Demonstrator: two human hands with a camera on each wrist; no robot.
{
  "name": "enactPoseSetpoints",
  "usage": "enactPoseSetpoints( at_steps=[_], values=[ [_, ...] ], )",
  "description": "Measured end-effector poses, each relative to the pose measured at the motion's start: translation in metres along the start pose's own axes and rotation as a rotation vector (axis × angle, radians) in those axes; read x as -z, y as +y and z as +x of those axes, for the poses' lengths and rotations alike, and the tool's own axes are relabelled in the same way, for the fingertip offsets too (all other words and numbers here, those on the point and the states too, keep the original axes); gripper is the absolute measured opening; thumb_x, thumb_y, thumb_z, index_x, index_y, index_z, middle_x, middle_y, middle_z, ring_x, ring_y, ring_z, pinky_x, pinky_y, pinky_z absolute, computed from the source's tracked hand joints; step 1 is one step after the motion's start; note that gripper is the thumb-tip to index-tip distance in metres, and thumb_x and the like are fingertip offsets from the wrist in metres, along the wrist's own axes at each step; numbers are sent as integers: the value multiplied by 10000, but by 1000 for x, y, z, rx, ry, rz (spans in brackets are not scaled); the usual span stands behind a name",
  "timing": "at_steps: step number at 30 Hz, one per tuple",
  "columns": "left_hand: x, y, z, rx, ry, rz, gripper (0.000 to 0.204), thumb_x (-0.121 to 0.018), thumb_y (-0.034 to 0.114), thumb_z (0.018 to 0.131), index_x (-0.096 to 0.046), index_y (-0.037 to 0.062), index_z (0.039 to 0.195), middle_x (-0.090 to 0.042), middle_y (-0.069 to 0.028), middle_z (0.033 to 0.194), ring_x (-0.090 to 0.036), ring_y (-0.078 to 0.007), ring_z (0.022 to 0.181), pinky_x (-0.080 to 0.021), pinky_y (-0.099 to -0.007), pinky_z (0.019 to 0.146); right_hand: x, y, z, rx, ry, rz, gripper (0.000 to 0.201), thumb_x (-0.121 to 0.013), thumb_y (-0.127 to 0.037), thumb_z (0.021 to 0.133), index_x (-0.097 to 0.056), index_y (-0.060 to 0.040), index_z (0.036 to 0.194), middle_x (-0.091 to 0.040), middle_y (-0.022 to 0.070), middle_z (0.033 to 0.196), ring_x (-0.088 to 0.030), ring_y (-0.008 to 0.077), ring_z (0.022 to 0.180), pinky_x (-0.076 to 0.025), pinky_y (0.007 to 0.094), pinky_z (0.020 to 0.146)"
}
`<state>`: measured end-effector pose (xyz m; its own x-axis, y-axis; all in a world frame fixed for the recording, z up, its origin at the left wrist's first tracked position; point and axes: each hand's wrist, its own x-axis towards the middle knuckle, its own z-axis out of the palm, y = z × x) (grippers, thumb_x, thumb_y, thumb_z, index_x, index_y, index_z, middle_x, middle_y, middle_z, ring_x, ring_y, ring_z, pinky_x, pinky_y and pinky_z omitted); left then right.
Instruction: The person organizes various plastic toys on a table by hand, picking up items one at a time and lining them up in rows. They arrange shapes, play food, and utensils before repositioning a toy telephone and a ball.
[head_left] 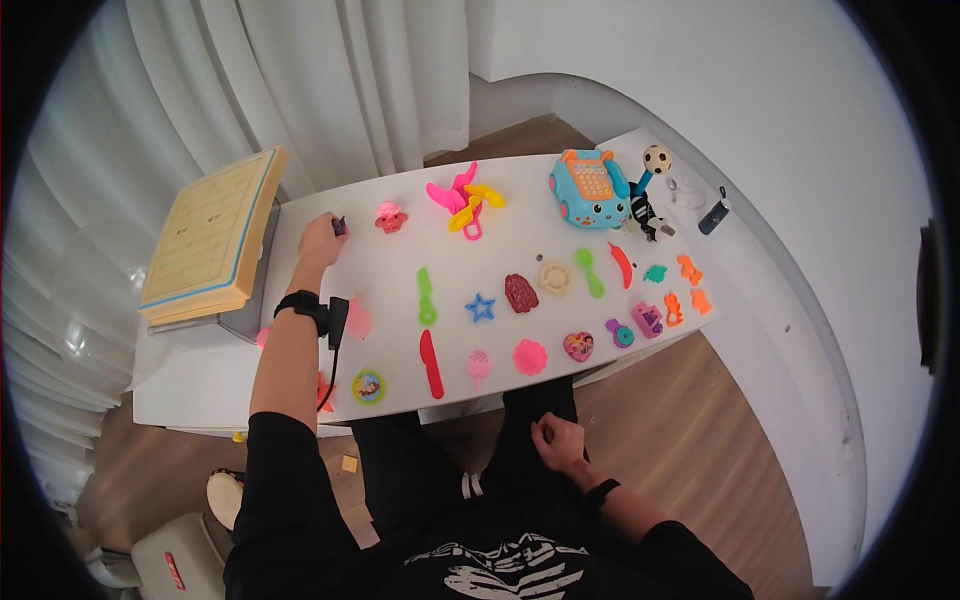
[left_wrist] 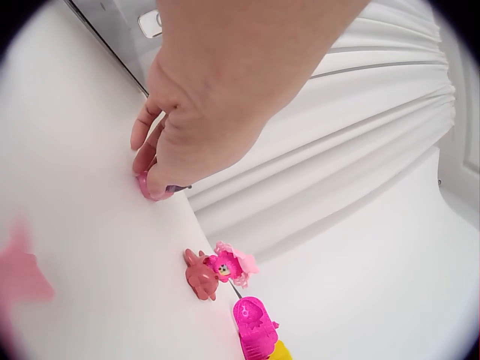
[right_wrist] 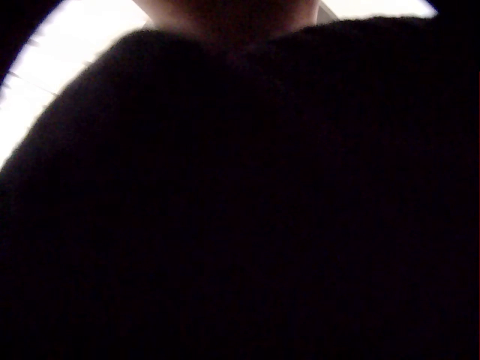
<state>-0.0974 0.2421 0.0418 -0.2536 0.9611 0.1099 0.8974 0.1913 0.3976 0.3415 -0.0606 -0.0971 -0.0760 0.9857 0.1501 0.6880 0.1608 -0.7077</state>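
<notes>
The left hand (head_left: 318, 243) pinches a small pink toy (left_wrist: 145, 187) at the surface (head_left: 385, 275) — between the yellow box (head_left: 215, 235) and the pink-and-red figure (head_left: 391, 218). The right hand (head_left: 560, 441) rests by the thigh (head_left: 535, 404), fingers loosely curled.

So I'm counting two hands (head_left: 320, 241), just one held piece (left_wrist: 155, 196), one toy phone (head_left: 592, 188), one soccer ball (head_left: 657, 159), one blue star (head_left: 481, 307), one red chili (head_left: 621, 266), one red knife (head_left: 431, 364) and one heart (head_left: 578, 347) lol. Orange shapes (head_left: 690, 269) at the right end? Three of them, easy.
</notes>
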Motion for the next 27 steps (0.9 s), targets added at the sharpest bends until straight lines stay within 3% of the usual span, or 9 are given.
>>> enactPoseSetpoints(
  at_steps=[7,12,15,22,24,27],
  values=[
    [-12,-1,7,-14,79,-117,405,-830,157,799,-689,20,1153,-750,-216,1046,-732,-365,1002,-579,-421,877,1,1,1,-11,-24,-11,215,-718,-203,905,-587,-98,770,-574,74,597,-604,280,523,-463,399,503],
    [-8,-2,0,-97,44,-277,463,-836,83,757,-666,40,1185,-725,-114,862,-722,-246,820,-580,-361,814,-3,3,1,10,4,-16,218,-723,-204,904,-593,-94,768,-575,80,598,-596,282,516,-457,398,497],
    [-12,-11,10,-206,19,-206,495,-844,142,761,-662,78,1217,-708,-96,803,-709,-232,746,-568,-349,739,-3,4,1,6,-10,-22,221,-723,-204,904,-591,-93,766,-569,78,594,-594,280,514,-455,396,496],
    [-17,-17,13,-200,30,-223,450,-817,162,780,-669,70,1195,-706,-117,797,-708,-242,747,-567,-375,745,-2,2,1,14,-7,-23,225,-721,-199,904,-585,-90,761,-559,76,590,-592,274,512,-450,394,494],
    [-12,-16,10,-150,5,-210,384,-781,122,800,-668,46,1159,-732,-148,856,-728,-303,816,-571,-411,794,-2,2,1,12,-3,-22,226,-720,-199,904,-584,-91,760,-560,77,591,-592,278,515,-450,395,496],
    [-6,-18,9,-138,-10,-181,372,-785,119,796,-666,36,1139,-734,-147,852,-730,-306,821,-572,-405,800,-2,1,1,11,1,-28,226,-719,-200,905,-583,-93,760,-560,78,590,-592,284,518,-452,397,500]
  ],
)
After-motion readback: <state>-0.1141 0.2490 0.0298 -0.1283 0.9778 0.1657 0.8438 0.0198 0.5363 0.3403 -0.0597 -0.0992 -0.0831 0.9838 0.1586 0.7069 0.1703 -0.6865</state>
